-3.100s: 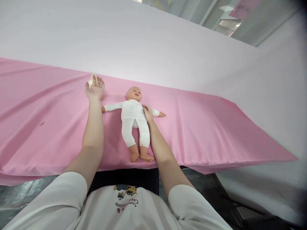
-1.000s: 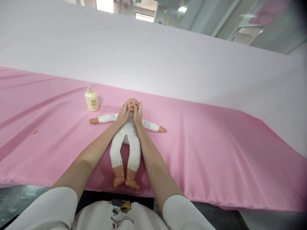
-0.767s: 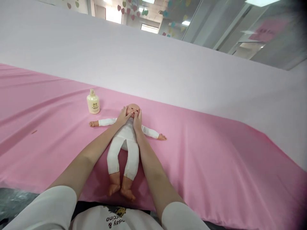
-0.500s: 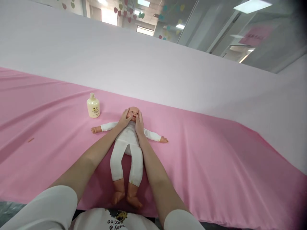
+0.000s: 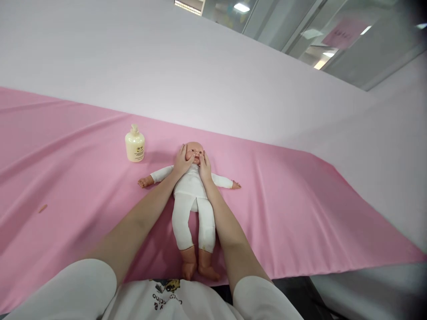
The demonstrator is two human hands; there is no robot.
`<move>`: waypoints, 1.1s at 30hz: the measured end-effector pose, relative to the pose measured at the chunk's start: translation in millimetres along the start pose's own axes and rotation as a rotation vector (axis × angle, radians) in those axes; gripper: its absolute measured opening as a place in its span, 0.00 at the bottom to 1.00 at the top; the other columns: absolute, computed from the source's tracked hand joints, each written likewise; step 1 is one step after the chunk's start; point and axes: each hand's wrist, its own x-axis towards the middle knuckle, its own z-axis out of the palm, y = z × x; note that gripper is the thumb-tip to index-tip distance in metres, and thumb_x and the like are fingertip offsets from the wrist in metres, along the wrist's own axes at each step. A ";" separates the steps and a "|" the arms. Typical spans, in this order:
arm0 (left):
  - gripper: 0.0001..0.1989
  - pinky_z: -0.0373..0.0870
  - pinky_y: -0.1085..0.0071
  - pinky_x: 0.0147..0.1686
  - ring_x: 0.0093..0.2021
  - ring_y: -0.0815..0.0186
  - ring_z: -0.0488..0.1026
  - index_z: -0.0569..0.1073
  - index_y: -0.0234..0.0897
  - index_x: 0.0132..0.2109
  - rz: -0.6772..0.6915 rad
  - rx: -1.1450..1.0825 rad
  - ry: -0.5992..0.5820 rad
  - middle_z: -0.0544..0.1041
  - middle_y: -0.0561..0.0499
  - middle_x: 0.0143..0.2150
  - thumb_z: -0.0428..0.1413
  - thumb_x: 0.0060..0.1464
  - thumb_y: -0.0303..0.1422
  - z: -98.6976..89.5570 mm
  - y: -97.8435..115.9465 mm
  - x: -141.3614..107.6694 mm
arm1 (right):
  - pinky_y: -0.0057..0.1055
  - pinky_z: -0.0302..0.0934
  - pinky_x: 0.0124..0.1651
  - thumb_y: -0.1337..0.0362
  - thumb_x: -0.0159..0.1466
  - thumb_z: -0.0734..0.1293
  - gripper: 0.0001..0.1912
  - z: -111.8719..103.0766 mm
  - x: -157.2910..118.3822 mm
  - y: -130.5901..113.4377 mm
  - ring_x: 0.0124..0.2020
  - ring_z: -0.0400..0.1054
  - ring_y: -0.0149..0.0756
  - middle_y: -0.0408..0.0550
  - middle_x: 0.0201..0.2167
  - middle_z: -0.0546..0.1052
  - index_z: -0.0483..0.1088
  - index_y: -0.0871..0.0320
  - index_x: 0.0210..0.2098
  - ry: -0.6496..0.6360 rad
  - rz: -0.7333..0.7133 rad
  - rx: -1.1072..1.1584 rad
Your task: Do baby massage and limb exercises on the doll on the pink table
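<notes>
A baby doll (image 5: 191, 184) in a white cloth suit lies on its back, arms spread and feet towards me. My left hand (image 5: 182, 162) cups the left side of its head, fingers along the side and thumb on the cheek near the mouth. On the other side of the face, my right hand (image 5: 205, 168) rests the same way, its thumb close to the mouth corner. The head is held between both palms. The undersides of my hands, against the head, are hidden. My forearms pass either side of the doll's body.
A cream pump bottle (image 5: 135, 144) stands upright left of the doll's head. The doll lies on a pink cloth (image 5: 283, 213) with folds. A small brownish strip (image 5: 42, 208) lies far left. Behind rises a white wall (image 5: 167, 71) with glass above it.
The view has tilted down, so the doll, bottle and hands appear shifted right and slightly up. Both hands stay on the doll's head, with thumbs near its mouth.
</notes>
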 end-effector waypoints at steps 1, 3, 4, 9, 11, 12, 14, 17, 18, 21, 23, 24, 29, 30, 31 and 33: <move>0.39 0.46 0.51 0.77 0.78 0.50 0.51 0.57 0.40 0.76 -0.012 0.004 0.002 0.54 0.40 0.78 0.56 0.62 0.46 0.9 -0.9 0.2 | 0.47 0.45 0.79 0.33 0.64 0.61 0.50 0.0 0.3 0.5 0.78 0.52 0.44 0.54 0.77 0.57 0.56 0.59 0.74 0.001 -0.003 -0.005; 0.37 0.47 0.51 0.77 0.79 0.51 0.50 0.59 0.40 0.75 0.015 0.018 -0.005 0.54 0.41 0.78 0.55 0.63 0.46 1.9 -1.7 0.5 | 0.46 0.44 0.80 0.34 0.65 0.61 0.47 -0.7 0.6 0.2 0.78 0.51 0.41 0.50 0.77 0.56 0.55 0.55 0.75 -0.032 -0.043 0.000; 0.34 0.47 0.51 0.77 0.79 0.51 0.50 0.62 0.41 0.73 0.052 0.025 -0.016 0.54 0.42 0.78 0.54 0.64 0.45 2.0 -1.9 0.7 | 0.45 0.43 0.80 0.35 0.66 0.60 0.45 -1.4 0.7 -0.5 0.78 0.50 0.39 0.48 0.77 0.56 0.56 0.53 0.74 -0.058 -0.080 0.005; 0.27 0.43 0.56 0.78 0.79 0.54 0.50 0.74 0.39 0.65 0.189 0.007 -0.068 0.54 0.43 0.79 0.49 0.67 0.47 -1.3 -4.9 4.1 | 0.44 0.34 0.82 0.37 0.69 0.58 0.37 -5.8 3.2 -5.1 0.81 0.38 0.34 0.41 0.76 0.58 0.66 0.48 0.69 -0.198 -0.207 -0.021; 0.31 0.44 0.57 0.77 0.79 0.54 0.50 0.71 0.36 0.68 0.172 -0.032 -0.063 0.53 0.40 0.79 0.51 0.66 0.49 -3.9 -6.9 5.3 | 0.44 0.34 0.82 0.35 0.68 0.57 0.38 -6.8 5.1 -5.0 0.81 0.35 0.34 0.41 0.77 0.56 0.65 0.48 0.70 -0.220 -0.193 -0.035; 0.33 0.45 0.57 0.77 0.79 0.54 0.49 0.68 0.35 0.70 0.157 -0.052 -0.062 0.53 0.39 0.79 0.52 0.65 0.49 -5.4 -7.6 5.4 | 0.43 0.33 0.82 0.34 0.68 0.57 0.40 -7.1 6.0 -4.2 0.81 0.36 0.35 0.41 0.78 0.54 0.63 0.49 0.71 -0.218 -0.183 -0.036; 0.38 0.45 0.59 0.78 0.79 0.55 0.47 0.61 0.34 0.74 0.106 -0.093 -0.062 0.52 0.39 0.79 0.54 0.64 0.49 -8.7 -7.7 4.3 | 0.44 0.34 0.82 0.32 0.66 0.59 0.45 -8.0 7.4 -1.3 0.81 0.39 0.36 0.42 0.79 0.51 0.56 0.49 0.74 -0.201 -0.147 -0.026; 0.42 0.46 0.58 0.78 0.80 0.55 0.46 0.55 0.38 0.76 0.002 -0.143 -0.078 0.49 0.42 0.80 0.57 0.62 0.50 -14.1 -4.2 0.2 | 0.47 0.40 0.81 0.31 0.63 0.62 0.52 -10.1 8.2 4.5 0.80 0.45 0.43 0.47 0.79 0.51 0.48 0.53 0.77 -0.179 -0.011 -0.005; 0.42 0.46 0.58 0.78 0.80 0.55 0.45 0.55 0.40 0.76 -0.017 -0.151 -0.081 0.48 0.43 0.80 0.57 0.62 0.50 -15.9 -2.2 -1.4 | 0.48 0.42 0.81 0.32 0.63 0.63 0.54 -11.0 8.2 6.3 0.79 0.46 0.45 0.49 0.79 0.51 0.48 0.55 0.77 -0.176 0.033 0.001; 0.40 0.43 0.57 0.78 0.80 0.54 0.43 0.58 0.41 0.75 0.004 -0.136 -0.104 0.50 0.45 0.80 0.56 0.62 0.51 -21.2 5.6 -4.8 | 0.46 0.47 0.80 0.34 0.64 0.65 0.54 -13.2 8.0 9.6 0.79 0.48 0.45 0.51 0.78 0.52 0.46 0.57 0.77 -0.206 0.030 0.059; 0.37 0.40 0.56 0.79 0.81 0.54 0.41 0.62 0.43 0.74 0.028 -0.128 -0.130 0.52 0.47 0.79 0.56 0.63 0.51 -23.8 10.7 -5.2 | 0.45 0.48 0.79 0.35 0.66 0.64 0.51 -14.0 8.1 9.7 0.78 0.50 0.42 0.49 0.78 0.52 0.46 0.55 0.78 -0.250 -0.061 0.113; 0.36 0.40 0.56 0.79 0.81 0.54 0.40 0.63 0.44 0.73 0.030 -0.130 -0.143 0.53 0.47 0.79 0.55 0.63 0.52 -24.7 12.8 -4.8 | 0.44 0.47 0.80 0.36 0.67 0.63 0.49 -14.4 8.3 9.4 0.78 0.50 0.40 0.47 0.78 0.53 0.47 0.53 0.77 -0.265 -0.108 0.122; 0.41 0.38 0.55 0.79 0.81 0.53 0.39 0.59 0.41 0.75 -0.037 -0.133 -0.136 0.50 0.45 0.80 0.56 0.62 0.53 -22.9 12.6 1.7 | 0.45 0.35 0.82 0.34 0.66 0.62 0.43 -14.4 10.3 9.2 0.80 0.42 0.37 0.37 0.78 0.54 0.55 0.44 0.74 -0.258 -0.179 0.059; 0.43 0.38 0.56 0.79 0.81 0.53 0.40 0.57 0.40 0.76 -0.056 -0.132 -0.125 0.49 0.44 0.80 0.57 0.61 0.53 -21.7 10.3 3.2 | 0.46 0.37 0.82 0.33 0.66 0.63 0.44 -13.9 10.9 10.3 0.80 0.44 0.38 0.38 0.78 0.54 0.54 0.44 0.75 -0.250 -0.157 0.061; 0.44 0.39 0.57 0.79 0.81 0.53 0.41 0.56 0.39 0.76 -0.071 -0.135 -0.117 0.49 0.44 0.80 0.57 0.61 0.53 -20.4 7.6 4.7 | 0.47 0.40 0.81 0.33 0.65 0.63 0.47 -13.2 11.6 11.6 0.79 0.46 0.40 0.40 0.78 0.54 0.52 0.46 0.76 -0.236 -0.130 0.064; 0.46 0.41 0.58 0.78 0.80 0.53 0.42 0.54 0.37 0.77 -0.084 -0.142 -0.110 0.47 0.43 0.80 0.58 0.60 0.53 -18.1 1.7 7.1 | 0.48 0.45 0.80 0.32 0.63 0.64 0.52 -11.8 13.2 14.5 0.78 0.51 0.43 0.46 0.78 0.55 0.50 0.51 0.77 -0.197 -0.071 0.068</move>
